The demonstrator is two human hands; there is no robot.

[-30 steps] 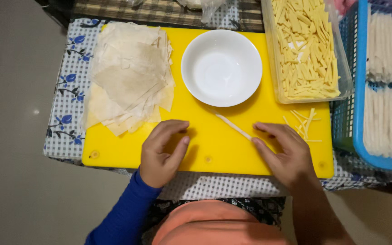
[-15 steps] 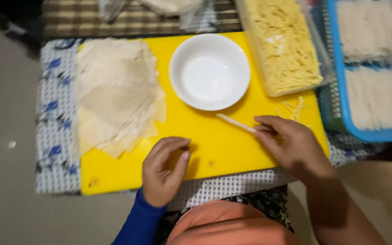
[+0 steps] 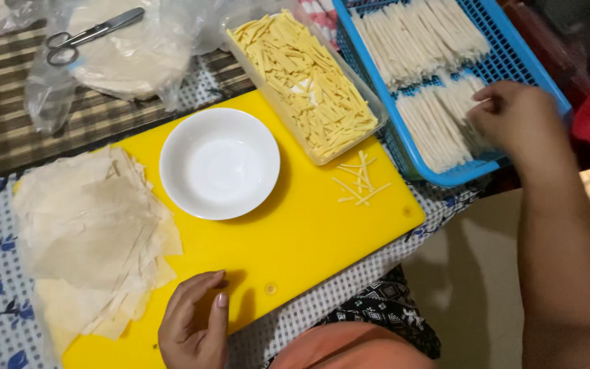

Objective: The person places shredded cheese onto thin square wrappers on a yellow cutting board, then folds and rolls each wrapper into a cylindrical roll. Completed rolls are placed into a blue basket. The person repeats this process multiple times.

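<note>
My right hand is over in the blue plastic basket, fingers curled on the pale rolled sticks. Left hand rests loosely curled, holding nothing, on the yellow plastic cutting board.

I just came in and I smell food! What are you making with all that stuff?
It looks like thin rolls are being made. The right hand is reaching into the blue basket, touching the rows of white rolled sticks there. The left hand rests on the yellow cutting board, beside a stack of thin wrappers. An empty white bowl and a tub of pale yellow strips wait nearby.
</note>
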